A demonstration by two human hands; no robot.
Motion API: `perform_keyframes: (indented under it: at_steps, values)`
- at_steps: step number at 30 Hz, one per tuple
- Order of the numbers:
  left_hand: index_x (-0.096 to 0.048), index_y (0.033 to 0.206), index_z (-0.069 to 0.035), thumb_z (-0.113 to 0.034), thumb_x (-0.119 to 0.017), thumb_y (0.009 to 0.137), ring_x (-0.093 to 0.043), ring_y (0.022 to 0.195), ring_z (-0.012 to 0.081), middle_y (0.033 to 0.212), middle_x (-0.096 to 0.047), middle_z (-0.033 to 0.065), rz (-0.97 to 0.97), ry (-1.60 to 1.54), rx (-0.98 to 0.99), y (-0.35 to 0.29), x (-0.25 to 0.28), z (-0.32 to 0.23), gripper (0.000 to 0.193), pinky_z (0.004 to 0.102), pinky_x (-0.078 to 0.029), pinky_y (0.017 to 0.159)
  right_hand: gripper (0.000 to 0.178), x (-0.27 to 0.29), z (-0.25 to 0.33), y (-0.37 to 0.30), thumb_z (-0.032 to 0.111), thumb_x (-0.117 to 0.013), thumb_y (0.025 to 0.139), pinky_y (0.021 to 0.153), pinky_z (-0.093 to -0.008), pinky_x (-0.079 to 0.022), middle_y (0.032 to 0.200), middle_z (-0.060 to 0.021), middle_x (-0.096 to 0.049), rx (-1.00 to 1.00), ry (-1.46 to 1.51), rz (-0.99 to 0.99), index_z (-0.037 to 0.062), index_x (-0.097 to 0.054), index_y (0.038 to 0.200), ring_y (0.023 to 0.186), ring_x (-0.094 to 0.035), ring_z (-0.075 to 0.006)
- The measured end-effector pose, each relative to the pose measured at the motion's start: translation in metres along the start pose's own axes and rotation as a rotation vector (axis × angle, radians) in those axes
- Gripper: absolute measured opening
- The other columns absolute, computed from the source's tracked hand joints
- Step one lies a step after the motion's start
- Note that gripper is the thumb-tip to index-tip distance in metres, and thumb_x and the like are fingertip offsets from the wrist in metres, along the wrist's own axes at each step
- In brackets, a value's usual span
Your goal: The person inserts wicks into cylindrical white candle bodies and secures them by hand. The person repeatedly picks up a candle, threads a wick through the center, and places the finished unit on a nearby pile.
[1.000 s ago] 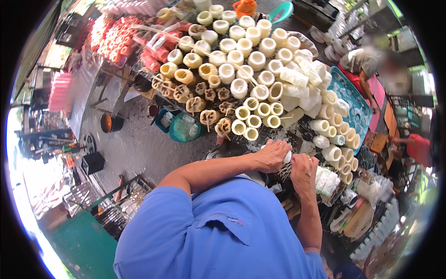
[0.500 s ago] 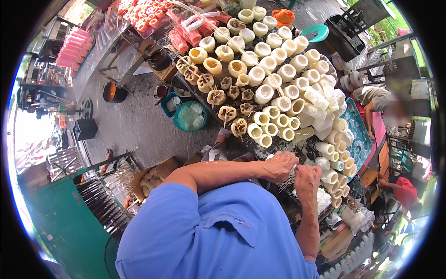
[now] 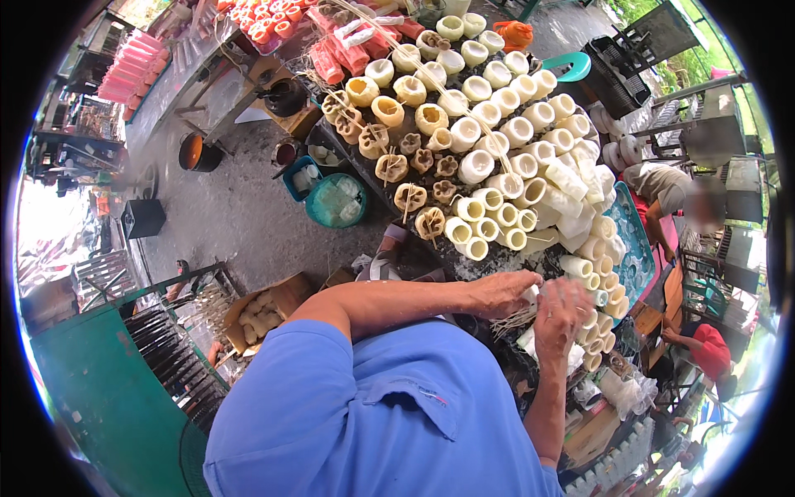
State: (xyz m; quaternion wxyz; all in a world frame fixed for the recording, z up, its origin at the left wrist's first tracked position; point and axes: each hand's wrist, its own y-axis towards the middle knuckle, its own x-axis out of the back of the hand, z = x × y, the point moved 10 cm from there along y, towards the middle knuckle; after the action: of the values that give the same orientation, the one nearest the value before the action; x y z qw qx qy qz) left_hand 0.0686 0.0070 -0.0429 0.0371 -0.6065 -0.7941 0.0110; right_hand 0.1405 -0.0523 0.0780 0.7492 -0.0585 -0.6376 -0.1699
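Observation:
My left hand (image 3: 503, 294) is closed round a small white piece (image 3: 533, 292), perhaps wax, which shows at its fingertips. Close beside it is my right hand (image 3: 565, 313), its fingers smeared by motion, so its hold cannot be made out. Below the hands lies a bundle of thin pale strands (image 3: 512, 321), partly hidden. Hollow cream-white wax cylinders (image 3: 476, 248) stand just beyond my hands on the dark table. More cylinders (image 3: 593, 331) lie to the right of my right hand. Brown flower-shaped wax pieces with sticks (image 3: 430, 222) sit at the table's left edge.
White wax sheets (image 3: 571, 199) are heaped beside a blue tray (image 3: 631, 248). A teal basin (image 3: 338, 201) stands on the floor at left, and a cardboard box (image 3: 290, 291) is by my left elbow. Other people sit at right, one in a red top (image 3: 710, 352).
My right hand has moved slightly right and up, away from my left hand, and is blurred. More of the white piece and the strands shows. The view has shifted a little.

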Motion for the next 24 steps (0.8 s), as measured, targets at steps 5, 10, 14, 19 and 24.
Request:
perform_keyframes:
  at_steps: [5, 10, 14, 19, 24]
  values:
    - [-0.063, 0.119, -0.004, -0.024, -0.067, 0.105, -0.075, 0.086, 0.0329, 0.095, -0.074, 0.0129, -0.425, -0.412, 0.392, 0.008, 0.013, 0.048, 0.026, 0.0481, -0.06, 0.081, 0.03, 0.026, -0.043, -0.029, 0.017, -0.081, 0.095, 0.112, -0.0502, -0.046, 0.126, -0.0138, -0.073, -0.276, 0.067, -0.214, 0.0031, -0.076, 0.121, 0.127, -0.063, -0.0324]
    - [-0.064, 0.112, -0.009, -0.037, -0.047, 0.113, -0.071, 0.095, 0.0335, 0.103, -0.07, 0.0124, -0.262, -1.405, 0.678, 0.031, -0.049, 0.078, 0.033, 0.0455, -0.062, 0.075, 0.021, 0.011, -0.054, -0.073, 0.011, -0.083, 0.094, 0.095, -0.0407, -0.058, 0.109, -0.0122, -0.078, -0.527, 0.557, -0.248, 0.0005, -0.077, 0.111, 0.101, -0.074, -0.0288]
    - [-0.059, 0.115, -0.009, -0.035, -0.041, 0.117, -0.073, 0.084, 0.0322, 0.098, -0.07, 0.0118, -0.188, -1.415, 0.638, 0.037, -0.048, 0.075, 0.032, 0.0458, -0.061, 0.071, 0.019, 0.055, -0.025, -0.059, 0.006, -0.085, 0.09, 0.095, -0.0417, -0.058, 0.114, -0.0165, -0.076, -0.333, 0.578, -0.416, 0.0012, -0.078, 0.108, 0.105, -0.073, -0.0331]
    - [-0.062, 0.123, -0.005, -0.031, -0.039, 0.118, -0.07, 0.107, 0.0299, 0.119, -0.071, 0.0128, -0.189, -1.344, 0.554, 0.041, -0.054, 0.07, 0.035, 0.0457, -0.057, 0.1, 0.015, 0.036, 0.0, -0.012, 0.006, -0.072, 0.086, 0.099, -0.0488, -0.055, 0.121, -0.0208, -0.071, -0.114, 0.137, -0.156, 0.0021, -0.08, 0.097, 0.114, -0.068, -0.04]
    - [-0.058, 0.131, -0.007, -0.034, -0.035, 0.119, -0.067, 0.116, 0.0274, 0.124, -0.069, 0.0131, -0.306, -1.173, 0.681, 0.022, -0.076, 0.093, 0.038, 0.0447, -0.054, 0.105, 0.013, -0.039, -0.035, -0.021, 0.006, -0.069, 0.08, 0.092, -0.0494, -0.054, 0.113, -0.0166, -0.068, -0.32, 0.284, 0.065, 0.0021, -0.08, 0.086, 0.106, -0.065, -0.0373]
